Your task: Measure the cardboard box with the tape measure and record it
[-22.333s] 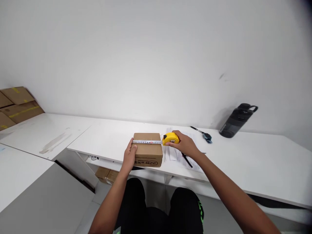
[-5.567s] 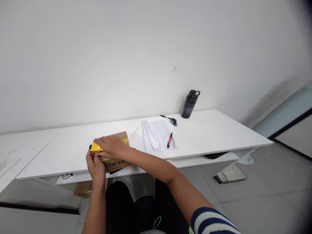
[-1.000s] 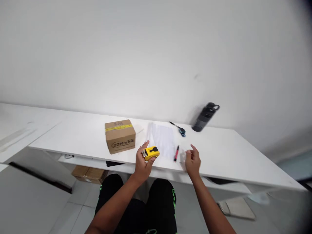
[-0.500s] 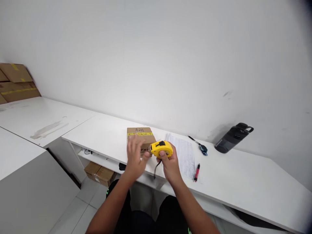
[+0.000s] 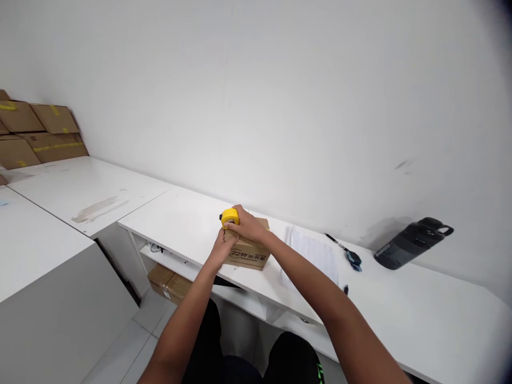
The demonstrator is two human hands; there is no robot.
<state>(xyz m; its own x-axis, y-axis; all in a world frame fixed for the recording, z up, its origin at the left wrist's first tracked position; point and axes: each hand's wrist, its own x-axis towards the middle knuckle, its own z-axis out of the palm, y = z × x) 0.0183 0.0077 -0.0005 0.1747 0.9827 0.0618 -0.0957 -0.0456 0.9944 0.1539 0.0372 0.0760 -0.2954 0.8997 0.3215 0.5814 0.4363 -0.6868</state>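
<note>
A small brown cardboard box [image 5: 248,256] with dark print on its front sits near the front edge of a white desk [image 5: 192,224]. My right hand [image 5: 248,226] is closed round a yellow tape measure [image 5: 230,216], holding it at the box's upper left corner. My left hand [image 5: 222,247] is against the box's left front edge just below the tape measure, its fingers curled there; what they pinch is hidden.
White printed sheets [image 5: 314,256] lie right of the box, with a pen tip [image 5: 345,289], a black pen [image 5: 335,242] and a small blue object [image 5: 354,260] beyond. A dark bottle [image 5: 412,243] stands by the wall. Cardboard boxes [image 5: 36,136] are stacked far left; another box [image 5: 168,279] sits under the desk.
My right hand has carried the tape measure from in front of the box to its upper left corner. My left hand has moved in against the box's left edge.
</note>
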